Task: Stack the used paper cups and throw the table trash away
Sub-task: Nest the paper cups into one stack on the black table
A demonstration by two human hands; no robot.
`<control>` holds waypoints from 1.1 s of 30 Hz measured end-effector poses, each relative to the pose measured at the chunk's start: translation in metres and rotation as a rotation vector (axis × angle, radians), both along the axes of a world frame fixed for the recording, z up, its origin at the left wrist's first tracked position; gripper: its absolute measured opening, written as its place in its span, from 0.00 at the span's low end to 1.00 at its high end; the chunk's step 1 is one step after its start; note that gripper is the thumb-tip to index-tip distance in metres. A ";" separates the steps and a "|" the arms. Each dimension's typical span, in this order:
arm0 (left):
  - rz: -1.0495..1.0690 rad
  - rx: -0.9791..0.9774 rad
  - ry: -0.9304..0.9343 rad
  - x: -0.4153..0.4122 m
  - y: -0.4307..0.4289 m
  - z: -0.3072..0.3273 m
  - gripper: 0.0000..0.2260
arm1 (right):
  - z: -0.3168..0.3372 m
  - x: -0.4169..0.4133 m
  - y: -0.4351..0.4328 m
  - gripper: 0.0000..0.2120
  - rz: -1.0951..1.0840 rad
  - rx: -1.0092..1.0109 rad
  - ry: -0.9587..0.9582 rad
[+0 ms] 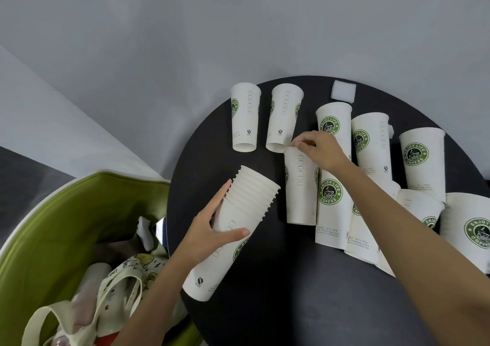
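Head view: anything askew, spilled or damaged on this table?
No spill or damage shows. The left hand holds the stack of cups tilted; the right hand pinches the rim of a standing cup. A white square pad lies at the far edge of the table.

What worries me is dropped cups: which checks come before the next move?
1. Left hand's grip round the stack of cups: ok.
2. Stack's mouth unblocked: ok.
3. Right hand pinching the single cup's rim: ok.
4. Single cup empty inside: cannot tell.
5. Room around it: neighbouring cup close beside, not ok.
6. Foam square off the table: not ok.
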State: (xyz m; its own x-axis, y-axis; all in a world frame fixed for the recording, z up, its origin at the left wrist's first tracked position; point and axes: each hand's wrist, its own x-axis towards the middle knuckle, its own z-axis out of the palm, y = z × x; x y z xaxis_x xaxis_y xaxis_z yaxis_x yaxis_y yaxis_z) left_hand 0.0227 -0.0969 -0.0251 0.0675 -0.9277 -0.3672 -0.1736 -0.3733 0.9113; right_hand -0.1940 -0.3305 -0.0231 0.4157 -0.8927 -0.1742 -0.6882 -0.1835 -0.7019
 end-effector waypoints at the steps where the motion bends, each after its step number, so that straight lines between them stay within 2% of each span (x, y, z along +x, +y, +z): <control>1: 0.002 0.002 0.002 0.000 0.000 0.000 0.44 | -0.001 0.001 0.000 0.07 0.008 0.035 -0.016; 6: 0.011 0.007 -0.018 0.004 -0.001 -0.003 0.44 | -0.004 0.003 -0.003 0.06 0.081 0.158 -0.023; 10: 0.012 0.011 -0.033 0.007 -0.003 -0.005 0.43 | -0.005 0.005 -0.005 0.06 0.102 0.135 -0.016; 22: 0.011 0.026 -0.070 0.010 0.003 -0.006 0.44 | 0.022 -0.007 0.009 0.07 0.080 0.082 -0.257; 27: -0.014 0.021 -0.096 0.011 0.007 -0.006 0.45 | 0.036 -0.016 0.016 0.08 -0.014 0.080 -0.407; 33: -0.034 0.034 -0.124 0.012 0.016 -0.006 0.44 | 0.058 -0.030 0.016 0.07 -0.167 -0.058 -0.576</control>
